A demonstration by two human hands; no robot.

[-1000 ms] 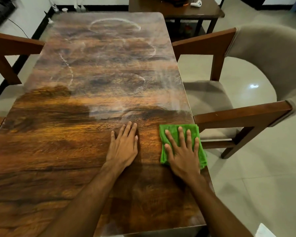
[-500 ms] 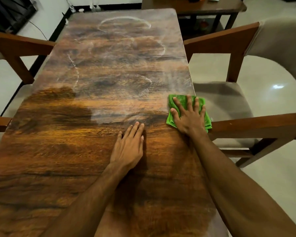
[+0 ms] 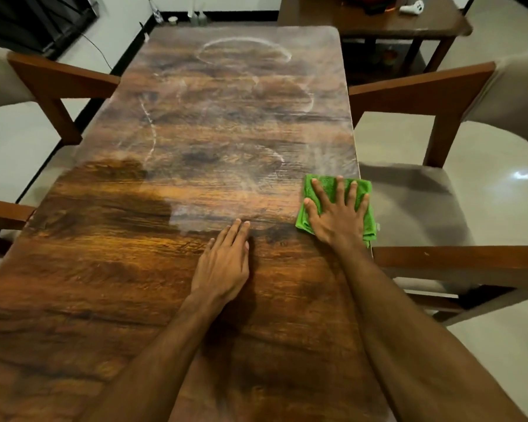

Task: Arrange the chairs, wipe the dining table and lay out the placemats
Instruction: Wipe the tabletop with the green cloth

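Note:
A long dark wooden dining table [image 3: 195,141] runs away from me, its far half dull with white rings and smears. A folded green cloth [image 3: 326,185] lies at the table's right edge. My right hand [image 3: 337,213] presses flat on that cloth with fingers spread. My left hand [image 3: 224,263] rests flat on the bare wood near the table's middle, fingers together, holding nothing. A wooden chair with a beige seat [image 3: 415,202] stands at the right side. Another chair [image 3: 52,83] stands at the left side. No placemats are in view.
A small dark side table [image 3: 378,22] with a white object [image 3: 412,7] and something red on it stands beyond the far right corner. Bottles and a cable sit on the glossy tiled floor [image 3: 500,166] by the far wall.
My right hand has slid the green cloth away from me along the right edge. My left hand has stayed flat near the middle, its fingers now closer together.

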